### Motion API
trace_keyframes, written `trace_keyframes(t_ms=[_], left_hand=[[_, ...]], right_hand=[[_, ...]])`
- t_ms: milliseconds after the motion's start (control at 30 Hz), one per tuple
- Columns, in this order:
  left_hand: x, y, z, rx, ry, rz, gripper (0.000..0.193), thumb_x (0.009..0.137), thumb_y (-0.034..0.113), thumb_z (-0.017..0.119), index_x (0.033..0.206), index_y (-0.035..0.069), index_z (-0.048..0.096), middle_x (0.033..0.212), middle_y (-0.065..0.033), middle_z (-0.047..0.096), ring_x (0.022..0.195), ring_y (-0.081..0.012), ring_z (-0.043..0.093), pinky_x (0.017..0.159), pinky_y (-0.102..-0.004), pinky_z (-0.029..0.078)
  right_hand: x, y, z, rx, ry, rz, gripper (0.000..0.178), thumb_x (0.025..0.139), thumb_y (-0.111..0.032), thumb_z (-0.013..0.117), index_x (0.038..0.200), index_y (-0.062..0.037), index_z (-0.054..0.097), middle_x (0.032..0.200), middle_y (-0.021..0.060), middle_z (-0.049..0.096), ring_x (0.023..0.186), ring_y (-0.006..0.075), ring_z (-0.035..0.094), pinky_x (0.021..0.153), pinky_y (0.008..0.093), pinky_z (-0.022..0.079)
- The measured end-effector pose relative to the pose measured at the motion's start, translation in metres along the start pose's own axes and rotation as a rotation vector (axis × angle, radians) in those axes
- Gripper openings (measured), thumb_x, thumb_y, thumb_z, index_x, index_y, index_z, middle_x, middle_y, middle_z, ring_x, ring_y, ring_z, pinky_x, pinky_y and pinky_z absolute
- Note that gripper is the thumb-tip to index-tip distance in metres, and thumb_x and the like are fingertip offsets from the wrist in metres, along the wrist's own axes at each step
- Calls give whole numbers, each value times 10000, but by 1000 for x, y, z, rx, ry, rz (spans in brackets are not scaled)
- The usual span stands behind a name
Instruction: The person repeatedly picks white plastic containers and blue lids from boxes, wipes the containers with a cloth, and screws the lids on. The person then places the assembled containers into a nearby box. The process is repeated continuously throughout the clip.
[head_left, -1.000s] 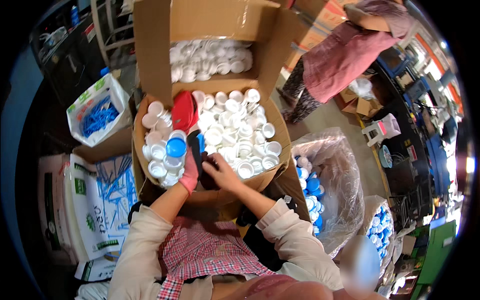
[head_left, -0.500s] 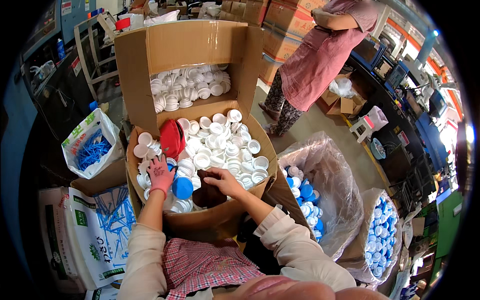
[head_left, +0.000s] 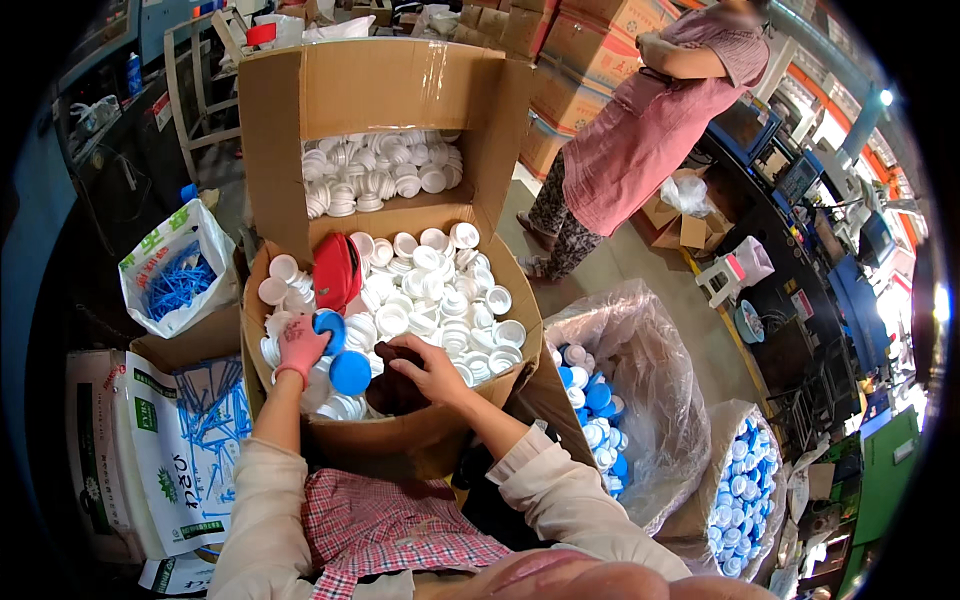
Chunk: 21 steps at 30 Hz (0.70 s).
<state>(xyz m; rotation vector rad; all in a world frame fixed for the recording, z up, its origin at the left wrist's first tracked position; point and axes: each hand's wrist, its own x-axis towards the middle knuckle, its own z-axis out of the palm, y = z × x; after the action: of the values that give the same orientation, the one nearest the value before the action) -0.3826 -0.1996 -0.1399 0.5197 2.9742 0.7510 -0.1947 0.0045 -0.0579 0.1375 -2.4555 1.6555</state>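
Note:
My left hand (head_left: 303, 345), in a pink glove, grips a blue round cap (head_left: 328, 330) at the near left of a cardboard box (head_left: 440, 418). A second blue cap (head_left: 350, 373) lies just right of it, by the near wall. My bare right hand (head_left: 425, 370) has its fingers bent over a dark brown object (head_left: 393, 388) at the box's near edge. What that object is cannot be made out. White plastic caps (head_left: 425, 285) fill the box, many stacked inside one another. Among them stands a red zipped pouch (head_left: 337, 272).
On the right, a clear plastic bag (head_left: 660, 400) and a sack (head_left: 748, 490) hold blue and white caps. To the left are a white bag (head_left: 180, 265) of blue sticks and a printed sack (head_left: 170, 450). Beyond the box stands a person (head_left: 650, 130) in pink, near stacked cartons (head_left: 575, 85).
My left hand has drawn slightly toward me and now shows a blue cap at its fingertips. My right hand stays at the brown object. The whole view has shifted slightly.

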Motion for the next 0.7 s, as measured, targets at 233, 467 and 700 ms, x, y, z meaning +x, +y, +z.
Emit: trace_keyframes(t_ms=[233,467,700], left_hand=[[-54,84,-38,-1297,-297,347,305,759,88,673,1055,16,651,1022,-104,651,965,-223,626,848,-336,486],[-59,96,-22,-1975,-497,159,452,967,200,477,1388,122,332,1199,-167,554,1083,-280,582,914,-398,489],[-52,87,-12,-2170,-661,-286,699,880,659,441,1243,63,466,1131,-165,576,991,-324,600,837,-440,511]], right_hand=[[8,-9,9,-325,261,-292,299,837,-30,633,1132,-48,589,917,139,580,831,319,591,722,353,479],[12,3,39,-401,299,-239,235,871,-47,593,1105,-26,585,954,187,601,870,367,607,733,390,494],[7,-15,65,-380,166,-375,242,865,-47,593,1107,-56,579,879,157,555,761,348,583,665,400,487]])
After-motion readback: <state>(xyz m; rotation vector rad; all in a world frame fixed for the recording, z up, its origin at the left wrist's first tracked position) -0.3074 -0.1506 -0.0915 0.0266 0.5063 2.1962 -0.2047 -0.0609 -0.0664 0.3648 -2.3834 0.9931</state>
